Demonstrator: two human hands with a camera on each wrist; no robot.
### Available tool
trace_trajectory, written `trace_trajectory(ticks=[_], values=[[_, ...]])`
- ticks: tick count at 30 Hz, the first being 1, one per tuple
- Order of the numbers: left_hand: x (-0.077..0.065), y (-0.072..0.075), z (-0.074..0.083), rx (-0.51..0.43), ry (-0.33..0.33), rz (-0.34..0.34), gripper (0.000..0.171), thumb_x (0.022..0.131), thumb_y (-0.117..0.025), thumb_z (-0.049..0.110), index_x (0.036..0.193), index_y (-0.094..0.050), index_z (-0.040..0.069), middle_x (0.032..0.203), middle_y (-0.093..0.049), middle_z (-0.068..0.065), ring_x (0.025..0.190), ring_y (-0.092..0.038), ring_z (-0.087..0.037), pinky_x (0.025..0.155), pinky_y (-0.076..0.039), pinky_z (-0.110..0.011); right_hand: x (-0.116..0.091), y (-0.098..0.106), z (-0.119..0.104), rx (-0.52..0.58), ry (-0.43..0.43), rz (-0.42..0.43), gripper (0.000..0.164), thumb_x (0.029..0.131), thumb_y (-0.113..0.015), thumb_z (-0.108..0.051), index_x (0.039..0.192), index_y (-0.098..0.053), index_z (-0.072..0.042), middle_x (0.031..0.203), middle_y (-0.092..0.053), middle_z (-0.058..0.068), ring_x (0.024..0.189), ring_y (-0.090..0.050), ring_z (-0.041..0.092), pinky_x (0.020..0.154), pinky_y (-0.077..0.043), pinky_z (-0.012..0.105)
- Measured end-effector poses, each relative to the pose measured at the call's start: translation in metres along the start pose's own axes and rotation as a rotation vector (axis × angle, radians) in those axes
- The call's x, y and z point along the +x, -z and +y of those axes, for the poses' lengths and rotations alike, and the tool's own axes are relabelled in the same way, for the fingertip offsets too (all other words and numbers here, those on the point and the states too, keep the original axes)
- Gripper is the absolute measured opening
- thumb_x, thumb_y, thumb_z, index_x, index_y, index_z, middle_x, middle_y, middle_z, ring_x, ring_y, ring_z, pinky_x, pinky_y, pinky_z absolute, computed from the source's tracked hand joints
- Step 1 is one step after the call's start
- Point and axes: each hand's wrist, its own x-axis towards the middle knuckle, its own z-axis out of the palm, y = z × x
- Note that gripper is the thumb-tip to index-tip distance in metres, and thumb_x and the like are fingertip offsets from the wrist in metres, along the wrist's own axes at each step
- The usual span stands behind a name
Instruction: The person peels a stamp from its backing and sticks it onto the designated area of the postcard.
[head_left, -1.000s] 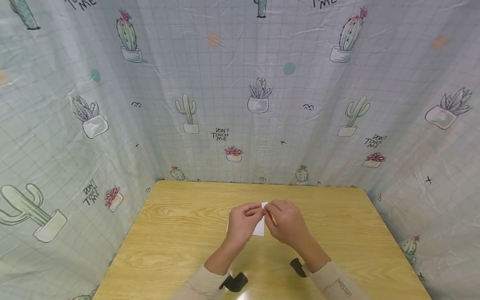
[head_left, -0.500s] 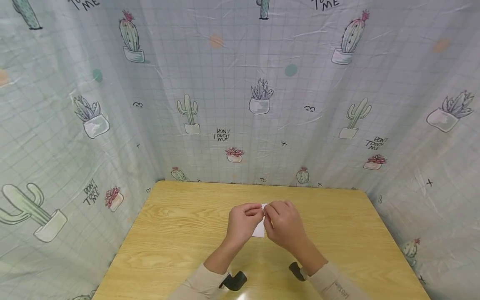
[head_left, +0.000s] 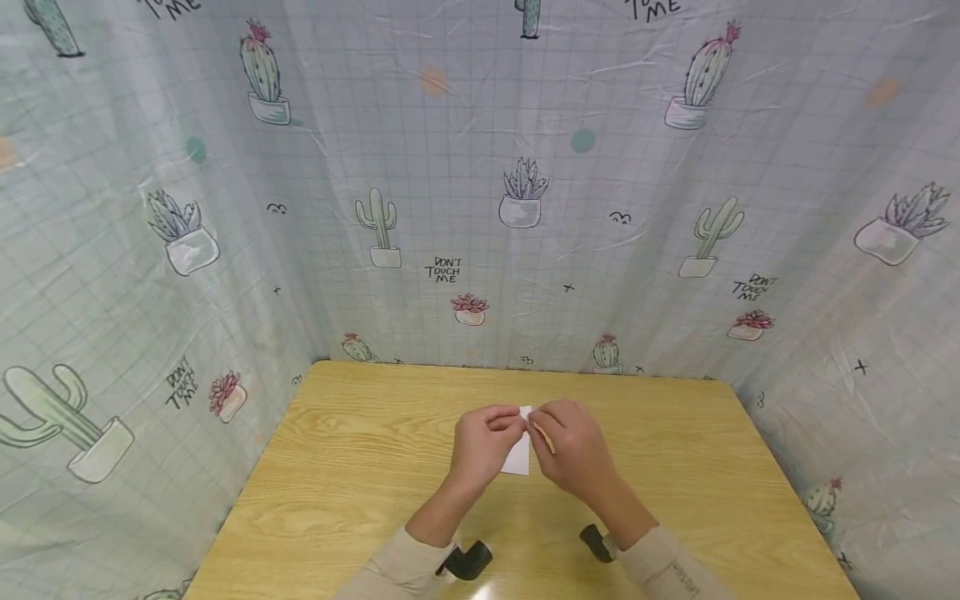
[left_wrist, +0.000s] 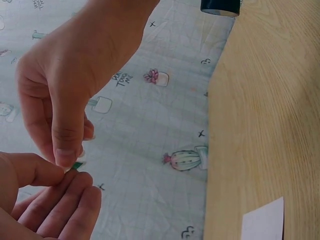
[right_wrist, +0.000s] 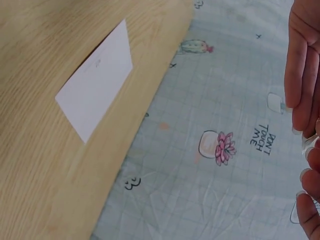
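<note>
A pale curtain (head_left: pixel 420 167) printed with potted cacti hangs at 12 o'clock, as the person faces it, and wraps round to 9 and 3. In front of it stands a wood-grain table (head_left: pixel 352 450). Two bare hands meet above its middle, fingertip to fingertip: the left hand (head_left: pixel 482 446) on the 9 o'clock side, the right hand (head_left: pixel 574 447) on the 3 o'clock side. Beneath them, flat on the table and well apart from the fingers, lies a white card (head_left: pixel 517 460); most of what shows sticks out towards 6 o'clock, with a sliver towards 12. Its long axis appears to run from 9 to 3. The left hand covers more of it from above, so seems the nearer. Smallest is a small item (left_wrist: pixel 77 165), showing a little green, at the meeting point. The fingers of both hands are together, pinched on it, neither hand nearer. Too little shows to tell its long axis.
</note>
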Motion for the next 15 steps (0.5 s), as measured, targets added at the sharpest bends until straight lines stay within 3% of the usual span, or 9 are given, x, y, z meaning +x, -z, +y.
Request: trace_trajectory(ticks=[9,15], values=[[0.0002,0.0005,0.0000,-0.002,0.002,-0.018,0.031,0.097,-0.073,0.019,0.120,-0.076,-0.001,0.109,-0.080,-0.019,0.105,-0.078,-0.030,0.087,-0.065,-0.035,0.0008,0.0008,0.0021,-0.048,0.049,-0.004,0.007,0.089,-0.071,-0.007,0.087,-0.076,-0.003,0.082,-0.070,0.005,0.075,-0.065,0.021,0.068,-0.054,0.039],[0.0002,0.0008,-0.0001,0.012,0.024,-0.013,0.028,0.098,-0.071,0.020,0.119,-0.077,0.001,0.107,-0.081,-0.016,0.103,-0.079,-0.026,0.087,-0.065,-0.034,-0.0005,-0.0010,-0.0010,-0.050,0.035,0.024,0.017,0.096,-0.062,-0.010,0.088,-0.076,-0.002,0.083,-0.070,0.006,0.075,-0.066,0.023,0.068,-0.054,0.039]])
